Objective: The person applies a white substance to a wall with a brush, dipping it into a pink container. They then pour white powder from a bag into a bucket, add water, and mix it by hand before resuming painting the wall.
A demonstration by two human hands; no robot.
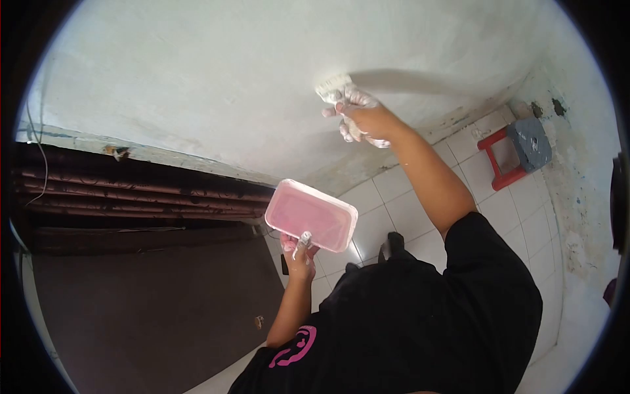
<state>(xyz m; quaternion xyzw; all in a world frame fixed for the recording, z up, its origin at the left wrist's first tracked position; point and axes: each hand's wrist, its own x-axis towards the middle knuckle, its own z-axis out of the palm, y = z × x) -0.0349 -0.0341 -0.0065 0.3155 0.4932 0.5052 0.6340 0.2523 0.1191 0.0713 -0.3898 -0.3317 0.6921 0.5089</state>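
A pale wall [197, 59] spreads across the top of my view, its coat cloudy and uneven, and near its foot I see stains and peeling. At the far left a thin cable [44, 154] hangs down past a worn, chipped ledge [85, 143]. Under that I make out dark red patterned fabric [131, 197] in long folds, and below it a broad, flat brown surface [151, 308] that I cannot identify for certain. Next along, the left hand [298, 255] is closed on a pink tray [344, 226], thumb over the near rim, holding it tilted in front of the body; its thumb is smeared white. The black shirt [426, 315] with a pink mark on one sleeve covers the lower middle for me. Higher up, the right hand [366, 117], also smeared white, grips a brush [335, 84], bristles at the wall, though I cannot tell whether they touch. Light square tiles [413, 197] make up the floor, and on them stands a red stool [530, 146] with a grey seat, near the corner. Farthest right, another wall [587, 190] shows flaking, blotchy patches
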